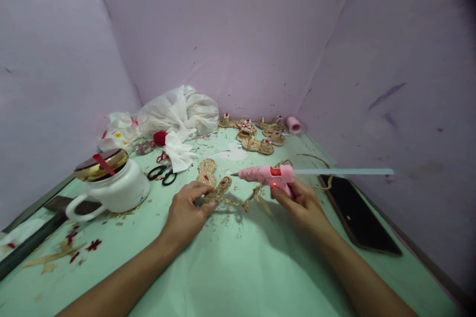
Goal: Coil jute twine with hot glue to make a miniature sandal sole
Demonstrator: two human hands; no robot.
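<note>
My left hand (191, 204) pinches a small sole shape of coiled straw braid (222, 187) between thumb and fingers. From it a loose straw cord (245, 204) trails to the right. Just behind lies a second woven sole (207, 171) with a small red spot on it. My right hand (300, 199) grips a pink hot glue gun (266, 175) by its handle, its nozzle pointing left, a little apart from the braid. A red light glows on the gun, and a long clear glue stick (345, 172) sticks out of its back.
Black scissors (162, 174), a white mug (121, 188) with a gold lid and a hammer (33, 237) lie left. A dark phone (359, 215) lies right. Finished miniature straw slippers (256, 144), a white plastic bag (180, 111) and a pink roll (294, 125) are at the back.
</note>
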